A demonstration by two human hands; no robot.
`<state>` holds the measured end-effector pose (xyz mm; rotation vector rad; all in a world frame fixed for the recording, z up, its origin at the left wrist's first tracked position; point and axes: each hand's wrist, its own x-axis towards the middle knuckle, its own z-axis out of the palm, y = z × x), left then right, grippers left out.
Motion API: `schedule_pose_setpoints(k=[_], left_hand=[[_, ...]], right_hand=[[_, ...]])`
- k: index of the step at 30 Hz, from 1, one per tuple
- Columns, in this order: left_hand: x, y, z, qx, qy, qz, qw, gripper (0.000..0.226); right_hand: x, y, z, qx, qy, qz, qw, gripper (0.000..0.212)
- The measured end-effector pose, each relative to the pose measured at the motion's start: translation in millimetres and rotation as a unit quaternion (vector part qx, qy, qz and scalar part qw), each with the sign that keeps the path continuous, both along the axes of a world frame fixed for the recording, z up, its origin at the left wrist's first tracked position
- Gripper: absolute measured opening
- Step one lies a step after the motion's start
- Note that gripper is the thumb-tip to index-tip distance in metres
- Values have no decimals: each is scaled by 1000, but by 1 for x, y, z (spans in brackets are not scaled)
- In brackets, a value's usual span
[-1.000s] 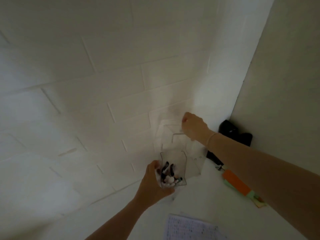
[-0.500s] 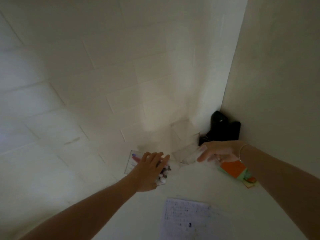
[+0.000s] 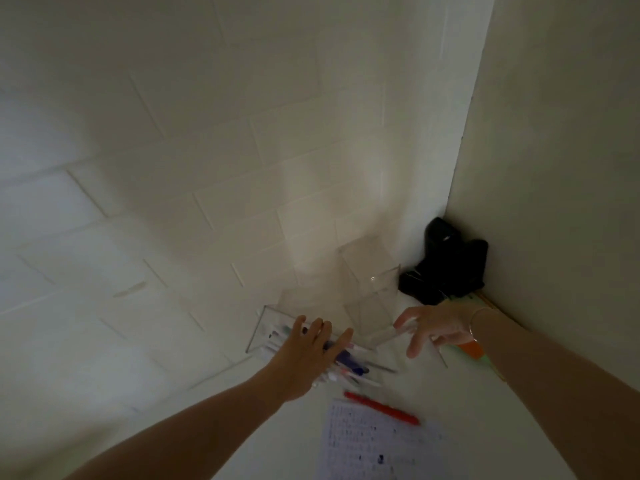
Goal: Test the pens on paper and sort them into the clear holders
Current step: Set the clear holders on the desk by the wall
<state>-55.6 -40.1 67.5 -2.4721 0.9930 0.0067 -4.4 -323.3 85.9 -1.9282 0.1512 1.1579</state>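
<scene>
At a white table [image 3: 450,393] set into a tiled corner, a clear holder [image 3: 268,327] lay tipped on its side at the left, pens [image 3: 346,367] spilling from its mouth. The left hand [image 3: 304,358] rested over that heap, fingers straight and spread, gripping nothing. A red pen [image 3: 381,407] lay apart just above the printed paper [image 3: 377,445]. Behind, a second clear holder [image 3: 369,282] stood upright near the wall. The right hand [image 3: 436,329], fingers extended and relaxed, touched a third clear holder [image 3: 391,336] lying on the table; a bracelet [image 3: 475,322] circled that wrist. A black object [image 3: 446,268] filled the corner.
</scene>
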Motion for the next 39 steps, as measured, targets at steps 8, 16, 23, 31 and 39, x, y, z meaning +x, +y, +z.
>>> schedule_pose_setpoints(k=[8, 16, 23, 31, 39], left_hand=[[-1, -3, -2, 21, -22, -5, 1000, 121], [-5, -14, -4, 6, -109, -87, 990, 101], [0, -20, -3, 32, -147, -104, 983, 78], [7, -25, -2, 19, -148, -116, 982, 80], [1, -16, 38, -64, -53, 72, 994, 99]], right_hand=[[-3, -3, -15, 43, 10, -11, 999, 61], [-4, -6, -28, 7, -23, 37, 999, 96], [-4, -5, -29, -32, -47, 43, 997, 101], [-7, -5, -23, -41, -75, 48, 995, 99], [-13, -10, -7, 144, 4, -76, 987, 86]])
